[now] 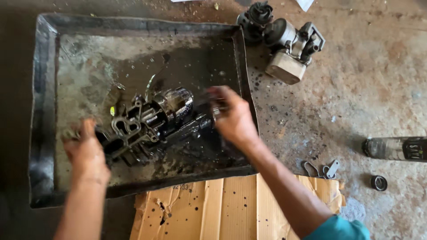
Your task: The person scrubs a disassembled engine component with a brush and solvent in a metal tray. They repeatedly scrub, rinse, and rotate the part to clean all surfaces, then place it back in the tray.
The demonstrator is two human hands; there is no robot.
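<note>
An oily black engine part lay in a shallow metal tray on the concrete floor, sitting in dark liquid. The left hand was closed around the part's left end, fingers curled. The right hand gripped its right end, though what the fingers pinched there was blurred. A second, cleaner engine part sat just beyond the tray's far right corner. Spotted cardboard lay under the tray's near edge, and a bottle lay well apart at right.

Stained, oil-spotted concrete floor in warm daylight.
</note>
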